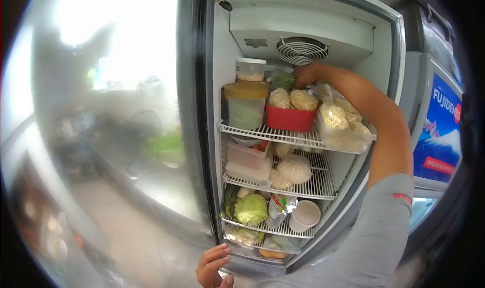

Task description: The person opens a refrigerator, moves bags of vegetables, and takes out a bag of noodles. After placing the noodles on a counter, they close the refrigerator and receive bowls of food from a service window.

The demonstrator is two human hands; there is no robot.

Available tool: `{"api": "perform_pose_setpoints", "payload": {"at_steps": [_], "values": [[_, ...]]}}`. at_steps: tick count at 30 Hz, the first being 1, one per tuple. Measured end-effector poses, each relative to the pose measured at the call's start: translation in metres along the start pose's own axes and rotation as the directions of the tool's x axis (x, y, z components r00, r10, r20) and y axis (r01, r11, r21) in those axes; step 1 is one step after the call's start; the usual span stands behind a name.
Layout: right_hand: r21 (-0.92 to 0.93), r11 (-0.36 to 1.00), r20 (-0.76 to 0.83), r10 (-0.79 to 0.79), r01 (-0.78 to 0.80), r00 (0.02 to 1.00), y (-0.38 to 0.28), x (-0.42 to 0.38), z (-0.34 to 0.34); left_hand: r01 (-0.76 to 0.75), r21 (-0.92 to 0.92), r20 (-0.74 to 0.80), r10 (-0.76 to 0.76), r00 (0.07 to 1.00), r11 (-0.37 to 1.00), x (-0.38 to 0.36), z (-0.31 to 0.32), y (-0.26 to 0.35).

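My right hand (305, 75) reaches deep into the top shelf of an upright fridge. Its fingers are curled at the right edge of a bag of leafy greens (283, 79) and seem to grip it; the fingertips are partly hidden. Just below sits a red container (290, 118) with bagged noodles (303, 100) in it. More noodle bags (333, 117) lie to the right, under my forearm. Low in front of the fridge, my left hand (213, 268) is held in the air near the door edge, fingers apart and holding nothing.
The glass door (126, 136) stands at the left. A yellow-lidded tub (245, 106) and a white-lidded tub (251, 69) share the top shelf. Lower wire shelves hold a pink-lidded box (247, 159), a cabbage (251, 209) and a round tub (305, 215). Another appliance (437, 126) is at right.
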State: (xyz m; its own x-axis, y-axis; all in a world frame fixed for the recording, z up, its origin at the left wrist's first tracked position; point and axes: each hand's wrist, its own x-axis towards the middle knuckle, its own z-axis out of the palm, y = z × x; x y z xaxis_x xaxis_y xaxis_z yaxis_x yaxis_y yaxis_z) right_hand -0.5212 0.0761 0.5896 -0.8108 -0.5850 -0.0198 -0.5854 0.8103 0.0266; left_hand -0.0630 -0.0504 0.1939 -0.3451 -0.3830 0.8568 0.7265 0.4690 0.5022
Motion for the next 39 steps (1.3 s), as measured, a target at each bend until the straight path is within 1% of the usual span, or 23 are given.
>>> {"api": "perform_pose_setpoints", "payload": {"at_steps": [1,3,4,6,7,9,14,17,18,22,24,25,27,28,29,30,31,33,34,35,36,37,39], "values": [[-0.007,1.0,-0.006,-0.008,0.008,1.0,-0.004,0.0,-0.004,-0.021,0.02,0.059,0.019,0.998,1.0,0.0,-0.003,-0.002],[-0.417,0.908,-0.245,-0.16,0.045,0.956,-0.005,-0.009,-0.004,0.005,-0.003,0.025,-0.004,1.0,1.0,-0.001,-0.001,-0.001],[-0.41,0.911,-0.24,-0.156,0.046,0.958,-0.006,-0.016,-0.006,0.028,-0.03,0.004,-0.028,1.0,0.999,0.0,0.0,0.0],[-0.469,0.877,-0.365,-0.299,0.104,0.881,-0.007,-0.03,-0.018,0.035,-0.032,0.016,-0.035,0.999,0.999,0.001,0.001,-0.005],[-0.466,0.88,-0.366,-0.289,0.095,0.884,-0.006,-0.036,-0.022,0.04,-0.034,0.023,-0.04,0.999,0.999,0.0,0.001,-0.008],[-0.607,0.794,-0.464,-0.361,0.006,0.809,-0.008,-0.044,-0.029,0.041,-0.052,0.035,-0.039,0.999,0.998,-0.002,0.002,-0.014],[-0.701,0.705,-0.475,-0.348,-0.109,0.809,-0.017,-0.054,-0.005,0.045,-0.067,0.051,-0.041,0.998,0.997,-0.004,0.007,-0.016],[-0.752,0.642,-0.449,-0.337,-0.146,0.827,-0.006,-0.022,0.009,0.026,-0.022,0.107,-0.023,0.994,0.999,-0.007,0.009,-0.017],[-0.768,0.616,-0.444,-0.318,-0.173,0.838,0.003,-0.008,0.017,0.069,-0.04,0.118,-0.063,0.991,0.997,-0.006,0.011,-0.012],[-0.764,0.632,-0.411,-0.316,-0.134,0.855,0.019,0.021,0.018,0.129,-0.025,0.211,-0.121,0.97,0.991,-0.004,0.015,-0.009],[-0.683,0.731,-0.11,-0.102,-0.001,0.989,0.017,0.029,-0.004,0.15,-0.055,0.219,-0.134,0.966,0.987,-0.002,0.019,-0.008],[-0.685,0.729,-0.104,-0.1,0.002,0.99,0.031,0.041,-0.005,0.182,-0.093,0.23,-0.157,0.96,0.979,-0.002,0.022,-0.005],[-0.509,0.841,-0.257,-0.352,0.183,0.9,0.051,0.043,0.001,0.195,-0.096,0.229,-0.169,0.959,0.976,0.005,0.026,0.001],[-0.51,0.841,-0.256,-0.349,0.181,0.902,0.045,0.041,0.002,0.194,-0.106,0.24,-0.165,0.957,0.975,0.01,0.027,0.003],[-0.392,0.913,-0.07,-0.154,0.115,0.986,0.035,0.041,0.002,0.189,-0.116,0.245,-0.156,0.957,0.975,0.012,0.028,0.004],[-0.289,0.957,0.142,0.027,0.015,0.99,0.022,0.037,-0.002,0.183,-0.117,0.238,-0.151,0.959,0.976,0.013,0.028,0.004],[-0.294,0.956,0.136,0.023,0.018,0.99,0.032,0.056,-0.001,0.185,-0.132,0.249,-0.148,0.957,0.974,0.014,0.028,0.003],[-0.408,0.883,0.278,-0.121,0.231,0.953,0.056,0.098,0.007,0.183,-0.142,0.26,-0.142,0.955,0.973,0.013,0.027,-0.002],[-0.408,0.883,0.275,-0.123,0.231,0.954,0.043,0.078,0.004,0.178,-0.161,0.262,-0.132,0.956,0.971,0.009,0.027,-0.009],[-0.192,0.979,0.166,-0.036,0.068,0.986,0.034,0.054,0.002,0.176,-0.179,0.265,-0.125,0.956,0.968,0.005,0.026,-0.013],[0.052,0.995,0.08,0.079,-0.083,0.994,0.025,0.038,0.0,0.174,-0.178,0.266,-0.123,0.956,0.969,0.005,0.025,-0.014],[0.052,0.995,0.08,0.082,-0.086,0.993,0.038,0.052,0.003,0.2,-0.18,0.26,-0.149,0.954,0.963,0.004,0.026,-0.014],[0.188,0.982,0.266,-0.067,0.016,0.962,0.068,0.089,0.009,0.223,-0.191,0.256,-0.171,0.951,0.956,0.006,0.028,-0.014]]}}
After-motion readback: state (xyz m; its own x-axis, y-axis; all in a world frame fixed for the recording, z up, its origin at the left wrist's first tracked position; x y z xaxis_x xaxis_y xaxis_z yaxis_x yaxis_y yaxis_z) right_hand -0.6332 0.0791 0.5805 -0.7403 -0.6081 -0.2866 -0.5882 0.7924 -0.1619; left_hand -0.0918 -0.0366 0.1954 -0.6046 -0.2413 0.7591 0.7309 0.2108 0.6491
